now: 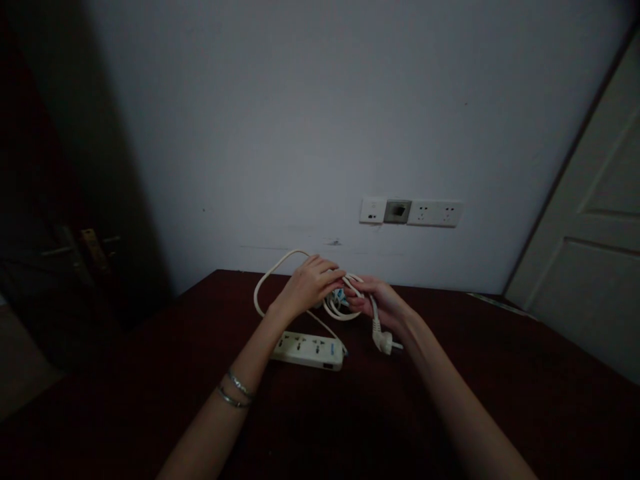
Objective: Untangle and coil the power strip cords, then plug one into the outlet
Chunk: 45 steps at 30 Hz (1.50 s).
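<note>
Both hands meet at a coiled white cord [343, 316] above the dark red table. My left hand [313, 280], palm down, has its fingers closed on the cord's loops. From the other side my right hand [377, 298] grips the same coil, fingers curled round it. The cord's plug [384, 341] hangs below my right hand, prongs pointing right. A white power strip [313, 350] lies on the table beneath my left forearm, which covers its left end. One loose loop of cord arches up behind my left hand. Something light blue [340, 297] shows between the hands, partly hidden.
The dark red table [320, 420] reaches back to a pale wall [280, 133]. Wall sockets [434, 213] and a grey outlet plate [398, 211] sit above its back edge. A white panelled door [595, 240] stands at right; a door handle [95, 248] shows in shadow at left.
</note>
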Available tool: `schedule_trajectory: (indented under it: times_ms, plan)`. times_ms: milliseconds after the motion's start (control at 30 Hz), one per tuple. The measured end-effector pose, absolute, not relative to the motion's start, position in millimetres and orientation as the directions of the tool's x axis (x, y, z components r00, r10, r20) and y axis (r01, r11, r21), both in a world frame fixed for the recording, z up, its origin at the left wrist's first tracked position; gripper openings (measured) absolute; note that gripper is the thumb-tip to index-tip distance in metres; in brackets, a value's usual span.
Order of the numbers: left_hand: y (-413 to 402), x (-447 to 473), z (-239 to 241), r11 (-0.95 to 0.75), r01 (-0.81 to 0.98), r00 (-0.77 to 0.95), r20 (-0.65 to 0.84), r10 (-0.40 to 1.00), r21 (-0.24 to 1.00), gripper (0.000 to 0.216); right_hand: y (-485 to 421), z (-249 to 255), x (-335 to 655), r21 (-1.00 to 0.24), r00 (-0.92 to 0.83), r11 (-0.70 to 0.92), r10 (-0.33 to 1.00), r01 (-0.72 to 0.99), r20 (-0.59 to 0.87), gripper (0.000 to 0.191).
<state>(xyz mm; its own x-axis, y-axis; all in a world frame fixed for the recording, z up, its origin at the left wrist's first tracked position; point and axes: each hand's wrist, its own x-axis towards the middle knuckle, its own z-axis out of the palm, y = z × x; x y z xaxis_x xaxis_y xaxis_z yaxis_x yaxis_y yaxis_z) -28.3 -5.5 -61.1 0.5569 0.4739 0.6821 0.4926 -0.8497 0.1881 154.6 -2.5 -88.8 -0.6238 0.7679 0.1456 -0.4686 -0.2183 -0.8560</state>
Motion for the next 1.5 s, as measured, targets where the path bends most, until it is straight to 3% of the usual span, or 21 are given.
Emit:
schedule_trajectory:
  times_ms: [100,267,767,933,1267,1500]
  plan:
    - [0,-33,-66,-0.833,0.545,0.564,0.694,0.447,0.094,0.020,-2,-90,153,-0.862,-0.608,-0.204,0.782,-0.463,0.141,0.012]
    - [-1,-36,-64,-0.780,0.624,0.505,0.741,0.442,0.040,0.021,0,-95,152,-0.889,-0.600,-0.136,0.780,-0.437,0.176,0.012]
    - [6,-47,-60,-0.686,0.727,0.477,0.725,0.497,-0.009,0.022,-5,-103,148,-0.807,-0.675,-0.203,0.676,-0.555,0.294,0.018]
    - [7,-48,-59,-0.656,0.754,0.453,0.746,0.488,-0.029,0.023,-6,-103,148,-0.872,-0.708,-0.146,0.652,-0.467,0.270,0.019]
    - [-3,-44,-55,-0.529,0.820,0.493,0.741,0.457,-0.219,0.016,-10,-107,136,-0.980,-0.714,0.016,0.683,-0.199,0.156,0.029]
    - [5,-44,-63,-0.522,0.844,0.432,0.728,0.532,-0.119,0.025,2,-109,143,-0.974,-0.694,-0.016,0.704,-0.224,0.148,0.029]
